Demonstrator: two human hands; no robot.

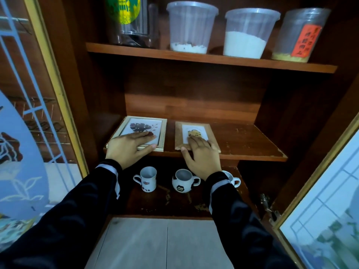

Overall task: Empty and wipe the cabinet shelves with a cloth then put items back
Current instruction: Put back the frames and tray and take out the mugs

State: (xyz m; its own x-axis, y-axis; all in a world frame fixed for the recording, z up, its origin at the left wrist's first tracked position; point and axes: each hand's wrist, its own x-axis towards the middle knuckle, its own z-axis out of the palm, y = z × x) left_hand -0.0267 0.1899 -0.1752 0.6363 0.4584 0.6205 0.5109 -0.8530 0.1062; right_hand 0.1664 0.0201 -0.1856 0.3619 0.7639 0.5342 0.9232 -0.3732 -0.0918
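Middle shelf (252,140): pale frame (143,124) and brown frame (197,126) lie flat at its front edge, open wood to their right | tubs (191,26) on the shelf above, mugs (147,181) below the wrists | left hand (128,148) on pale frame, right hand (202,158) on brown frame, fingers straight, pressed flat.

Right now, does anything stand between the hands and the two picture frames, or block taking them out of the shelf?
Nothing visible does. The left hand lies on the leaf frame, the right hand on the brown frame. The shelf is open in front; the mugs stand one level below.
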